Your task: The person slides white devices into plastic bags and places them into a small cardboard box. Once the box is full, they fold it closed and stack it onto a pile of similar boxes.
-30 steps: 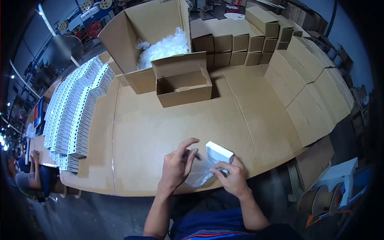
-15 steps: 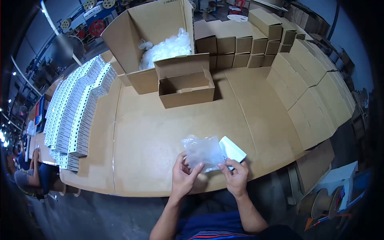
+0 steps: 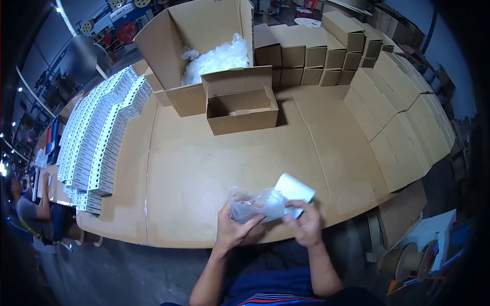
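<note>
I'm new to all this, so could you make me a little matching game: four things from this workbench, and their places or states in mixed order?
Things
1. Crumpled clear plastic bag
2. Tall open brown cardboard box
3. Rows of small white boxes with dark marks
4. Low open brown cardboard box

Places or states
A. Along the left side of the tan table
B. In front of the tall box, its flap raised
C. Between the person's left hand and right hand
D. Has a heap of clear plastic inside

Right pairs: 1-C, 2-D, 3-A, 4-B
</note>
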### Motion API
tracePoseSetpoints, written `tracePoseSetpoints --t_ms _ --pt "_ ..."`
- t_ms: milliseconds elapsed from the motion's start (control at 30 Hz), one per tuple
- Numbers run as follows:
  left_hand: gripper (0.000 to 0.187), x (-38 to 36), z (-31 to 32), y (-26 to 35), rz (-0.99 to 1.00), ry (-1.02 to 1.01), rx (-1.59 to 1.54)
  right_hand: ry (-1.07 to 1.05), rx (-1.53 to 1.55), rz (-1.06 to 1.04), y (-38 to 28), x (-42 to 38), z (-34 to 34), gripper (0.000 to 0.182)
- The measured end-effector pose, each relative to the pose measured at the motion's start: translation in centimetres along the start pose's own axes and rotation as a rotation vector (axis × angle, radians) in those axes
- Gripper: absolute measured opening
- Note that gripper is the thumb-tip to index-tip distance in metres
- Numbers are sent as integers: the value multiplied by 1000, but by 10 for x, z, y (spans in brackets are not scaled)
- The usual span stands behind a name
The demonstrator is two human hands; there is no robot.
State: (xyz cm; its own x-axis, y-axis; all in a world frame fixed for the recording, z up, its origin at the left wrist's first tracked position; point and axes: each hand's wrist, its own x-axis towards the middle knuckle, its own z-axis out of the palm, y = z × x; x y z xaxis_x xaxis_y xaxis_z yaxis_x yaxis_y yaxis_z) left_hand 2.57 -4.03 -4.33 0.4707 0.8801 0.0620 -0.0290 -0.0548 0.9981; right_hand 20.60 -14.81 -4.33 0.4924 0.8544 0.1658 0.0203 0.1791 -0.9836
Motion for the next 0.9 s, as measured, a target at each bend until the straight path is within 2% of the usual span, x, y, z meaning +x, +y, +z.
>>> tracePoseSetpoints --t_ms 33,100,133,167,233,300,367,533,633,733,900 --pt "49 -3 -1 -2 -6 -8 -13 -2 61 -25 -9 7 -7 15" --pt "48 -8 -2 -5 33 -5 69 91 -162 -50 -23 18 -21 22" --pt "47 -9 -2 -6 54 -10 109 104 -181 -141 -36 26 -24 23" --pt "46 -11 -1 -6 44 -25 110 122 31 -170 -43 31 -21 31" --pt "45 -13 2 -5 28 -51 107 26 76 -378 -61 47 -19 50" --pt "44 -15 5 -2 30 -80 115 -93 92 -465 -75 60 -16 59" --pt "43 -17 8 0 34 -85 105 -289 8 -545 -80 78 -19 52" --pt "41 -18 9 8 32 -78 100 -511 -55 -467 -85 88 -19 35" --pt "42 -16 10 10 83 -60 90 -522 -105 -543 -85 91 -19 32" --pt "43 -16 10 12 83 -33 197 -528 -167 -486 -97 88 -15 26" --pt "45 -16 15 9 70 -2 206 -514 -302 -448 -103 91 -4 19"
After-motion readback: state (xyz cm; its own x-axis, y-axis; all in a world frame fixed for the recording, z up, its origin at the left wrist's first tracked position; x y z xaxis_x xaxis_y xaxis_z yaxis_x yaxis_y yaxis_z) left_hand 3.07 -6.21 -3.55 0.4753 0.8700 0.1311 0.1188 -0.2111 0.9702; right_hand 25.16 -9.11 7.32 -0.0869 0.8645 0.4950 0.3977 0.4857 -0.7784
